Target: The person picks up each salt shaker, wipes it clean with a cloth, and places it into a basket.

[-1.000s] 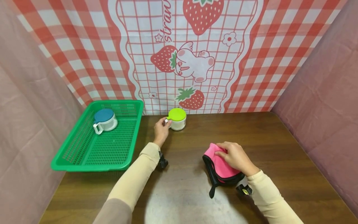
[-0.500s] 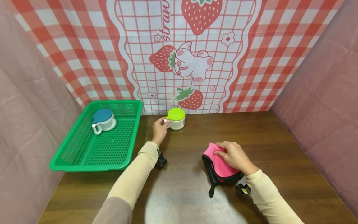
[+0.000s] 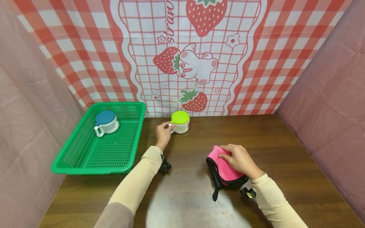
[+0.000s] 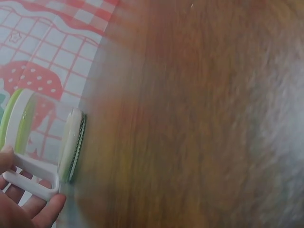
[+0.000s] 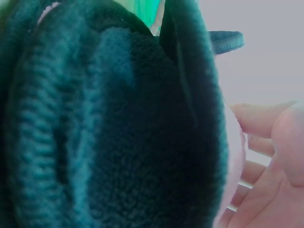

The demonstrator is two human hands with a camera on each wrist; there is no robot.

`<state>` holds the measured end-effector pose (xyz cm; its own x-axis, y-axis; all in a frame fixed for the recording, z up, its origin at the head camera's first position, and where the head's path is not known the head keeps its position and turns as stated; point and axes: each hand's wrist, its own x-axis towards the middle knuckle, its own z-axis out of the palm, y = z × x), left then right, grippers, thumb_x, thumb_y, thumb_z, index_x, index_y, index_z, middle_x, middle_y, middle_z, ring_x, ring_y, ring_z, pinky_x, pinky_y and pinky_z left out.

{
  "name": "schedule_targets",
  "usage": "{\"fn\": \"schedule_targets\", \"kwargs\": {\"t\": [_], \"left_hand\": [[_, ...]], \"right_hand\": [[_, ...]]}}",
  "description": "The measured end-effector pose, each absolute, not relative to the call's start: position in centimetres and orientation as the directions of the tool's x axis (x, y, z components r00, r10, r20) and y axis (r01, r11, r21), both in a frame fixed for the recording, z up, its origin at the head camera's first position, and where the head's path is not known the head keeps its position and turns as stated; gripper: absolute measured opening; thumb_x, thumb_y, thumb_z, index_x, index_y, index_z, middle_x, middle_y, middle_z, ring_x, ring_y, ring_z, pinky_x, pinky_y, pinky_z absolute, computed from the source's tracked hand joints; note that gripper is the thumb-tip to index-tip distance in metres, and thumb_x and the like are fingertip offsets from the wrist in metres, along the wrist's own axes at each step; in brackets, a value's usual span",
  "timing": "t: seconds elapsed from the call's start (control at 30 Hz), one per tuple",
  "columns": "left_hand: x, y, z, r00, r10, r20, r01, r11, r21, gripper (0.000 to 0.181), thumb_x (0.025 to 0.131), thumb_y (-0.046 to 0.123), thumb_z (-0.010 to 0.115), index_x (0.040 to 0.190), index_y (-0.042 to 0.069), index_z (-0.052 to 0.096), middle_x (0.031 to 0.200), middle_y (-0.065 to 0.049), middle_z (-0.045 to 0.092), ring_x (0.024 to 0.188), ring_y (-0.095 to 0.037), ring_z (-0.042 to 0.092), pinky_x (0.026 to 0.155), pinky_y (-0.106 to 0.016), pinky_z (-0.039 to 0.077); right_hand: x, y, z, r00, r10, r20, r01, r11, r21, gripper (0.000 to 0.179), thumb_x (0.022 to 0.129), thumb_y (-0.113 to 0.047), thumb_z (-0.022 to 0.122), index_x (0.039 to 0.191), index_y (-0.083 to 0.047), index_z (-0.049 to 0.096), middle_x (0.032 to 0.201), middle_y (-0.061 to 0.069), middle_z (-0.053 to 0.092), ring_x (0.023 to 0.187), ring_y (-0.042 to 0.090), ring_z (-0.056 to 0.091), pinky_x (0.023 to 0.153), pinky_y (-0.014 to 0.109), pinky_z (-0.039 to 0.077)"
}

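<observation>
While the left hand (image 3: 163, 134) grips the handle of the lime-lidded jar (image 3: 181, 126) by the tabletop (image 3: 273, 142)'s back edge, I read the wall cloth (image 3: 188, 57)'s print through its clear side. Right hand (image 3: 240, 159) pinches a pink, black-trimmed pouch (image 3: 223, 166), nearer the right edge. Green basket (image 3: 112, 150), left edge: blue-lidded jar (image 3: 108, 122) inside, back left corner.

Sleeves (image 3: 138, 179) are pale yellow, the left taupe higher up; wrist devices (image 3: 165, 164) are black.
</observation>
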<state>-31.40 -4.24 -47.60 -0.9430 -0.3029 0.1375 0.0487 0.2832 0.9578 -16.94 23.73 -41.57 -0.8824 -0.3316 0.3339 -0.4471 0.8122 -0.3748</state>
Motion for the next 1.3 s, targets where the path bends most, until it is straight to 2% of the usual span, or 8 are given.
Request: {"fn": "schedule_targets", "kwargs": {"t": [0.2, 0.47, 0.87, 1.07, 1.3], "left_hand": [[-30.5, -3.8, -47.5, -0.938, -0.327, 0.118, 0.016, 0.299, 0.954, 0.026, 0.083, 0.016, 0.077, 0.104, 0.000, 0.074, 0.101, -0.018, 0.074, 0.094, -0.029, 0.069, 0.082, -0.039, 0.055], [-29.5, -3.3, -47.6, -0.936, -0.332, 0.119, 0.015, 0.300, 0.954, 0.026, 0.082, 0.016, 0.077, 0.102, 0.000, 0.075, 0.100, -0.018, 0.074, 0.093, -0.029, 0.070, 0.081, -0.039, 0.056], [-27.5, -2.8, -47.2, -0.940, -0.310, 0.140, 0.038, 0.311, 0.950, 0.024, 0.081, 0.013, 0.078, 0.100, -0.002, 0.075, 0.098, -0.019, 0.074, 0.092, -0.031, 0.071, 0.081, -0.039, 0.057], [-26.0, -2.4, -47.3, -0.952, -0.289, 0.104, 0.020, 0.279, 0.960, 0.024, 0.080, 0.011, 0.079, 0.100, -0.002, 0.075, 0.099, -0.019, 0.074, 0.093, -0.029, 0.070, 0.081, -0.038, 0.057], [-24.4, -2.0, -46.8, -0.962, -0.260, 0.086, 0.009, 0.284, 0.959, 0.023, 0.080, 0.013, 0.079, 0.099, 0.000, 0.076, 0.098, -0.017, 0.075, 0.092, -0.026, 0.070, 0.077, -0.034, 0.057]], "right_hand": [[-16.8, 23.8, -41.4, -0.884, -0.324, 0.337, -0.443, 0.812, -0.380, 0.017, 0.080, -0.013, 0.078, 0.096, -0.007, 0.075, 0.080, 0.003, 0.071, 0.069, 0.016, 0.060, 0.064, 0.034, 0.047], [-16.9, 23.7, -41.2, -0.884, -0.321, 0.340, -0.442, 0.810, -0.386, 0.021, 0.080, -0.012, 0.078, 0.099, -0.004, 0.075, 0.087, 0.007, 0.073, 0.076, 0.022, 0.066, 0.070, 0.041, 0.052], [-16.9, 23.6, -41.2, -0.888, -0.306, 0.342, -0.431, 0.812, -0.394, 0.021, 0.080, -0.013, 0.078, 0.100, -0.005, 0.075, 0.088, 0.008, 0.073, 0.078, 0.023, 0.067, 0.071, 0.042, 0.052], [-16.7, 23.7, -41.1, -0.892, -0.294, 0.344, -0.423, 0.812, -0.402, 0.023, 0.080, -0.013, 0.079, 0.101, -0.004, 0.075, 0.089, 0.009, 0.074, 0.079, 0.025, 0.067, 0.073, 0.044, 0.053], [-16.6, 23.6, -40.8, -0.882, -0.256, 0.395, -0.417, 0.814, -0.403, 0.024, 0.078, -0.011, 0.080, 0.100, -0.003, 0.075, 0.077, 0.006, 0.068, 0.065, 0.017, 0.056, 0.059, 0.032, 0.042]]}}
